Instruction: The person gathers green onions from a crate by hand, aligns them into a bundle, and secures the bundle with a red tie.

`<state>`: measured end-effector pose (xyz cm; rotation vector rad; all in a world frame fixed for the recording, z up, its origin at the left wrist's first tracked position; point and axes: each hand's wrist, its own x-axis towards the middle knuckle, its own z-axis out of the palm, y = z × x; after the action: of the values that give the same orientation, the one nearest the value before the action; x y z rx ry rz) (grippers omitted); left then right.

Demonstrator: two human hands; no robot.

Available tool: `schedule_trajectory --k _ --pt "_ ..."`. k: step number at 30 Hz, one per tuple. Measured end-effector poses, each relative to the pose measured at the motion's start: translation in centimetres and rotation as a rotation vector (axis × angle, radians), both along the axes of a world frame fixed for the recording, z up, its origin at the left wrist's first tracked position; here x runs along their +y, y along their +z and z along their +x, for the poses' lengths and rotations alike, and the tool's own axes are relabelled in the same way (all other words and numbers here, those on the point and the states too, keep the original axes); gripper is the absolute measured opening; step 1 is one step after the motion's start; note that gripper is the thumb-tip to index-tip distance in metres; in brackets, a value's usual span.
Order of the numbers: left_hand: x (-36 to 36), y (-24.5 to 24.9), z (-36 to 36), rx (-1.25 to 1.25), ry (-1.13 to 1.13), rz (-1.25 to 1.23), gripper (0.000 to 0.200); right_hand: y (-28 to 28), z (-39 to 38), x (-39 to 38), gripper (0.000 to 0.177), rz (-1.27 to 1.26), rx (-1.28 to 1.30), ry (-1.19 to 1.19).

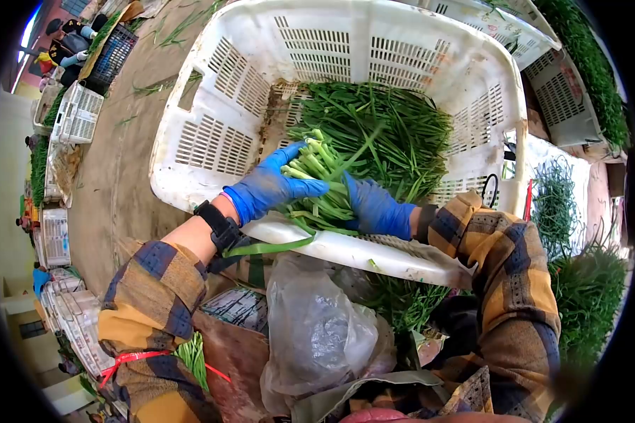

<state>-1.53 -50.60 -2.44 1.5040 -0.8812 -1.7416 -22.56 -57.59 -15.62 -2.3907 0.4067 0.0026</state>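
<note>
A bunch of leafy green stalks, long and flat-leaved with pale cut ends, is held over the near side of a large white plastic crate. My left hand, in a blue glove, closes around the pale end, thumb in front and fingers behind. On the other side, my right hand, also blue-gloved, grips the leafy part; some of its fingers are hidden by the leaves. More cut greens lie in a layer on the crate's floor. One long leaf hangs across the near rim below my left wrist.
A crumpled clear plastic bag lies just below the crate. Loose greens are heaped at the right, near more white crates. Across the concrete floor, a person is beside a dark crate at the upper left.
</note>
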Motion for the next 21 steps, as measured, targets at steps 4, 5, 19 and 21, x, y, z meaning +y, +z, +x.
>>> schedule_trajectory --k 4,5,19,21 --pt "1.5 -2.7 0.3 -0.349 -0.072 -0.093 0.067 5.7 -0.9 -1.9 0.103 -0.034 0.256 0.123" --pt "1.6 -2.2 0.0 -0.430 -0.112 -0.132 0.067 8.1 -0.9 -3.0 0.102 -0.062 0.421 0.190" --pt "2.4 -0.5 0.3 0.062 -0.086 -0.194 0.095 12.3 2.6 -3.3 0.123 0.232 -0.186 0.138" --pt "2.7 -0.6 0.9 0.060 -0.050 -0.143 0.098 12.9 2.3 -2.8 0.125 0.201 -0.226 0.114"
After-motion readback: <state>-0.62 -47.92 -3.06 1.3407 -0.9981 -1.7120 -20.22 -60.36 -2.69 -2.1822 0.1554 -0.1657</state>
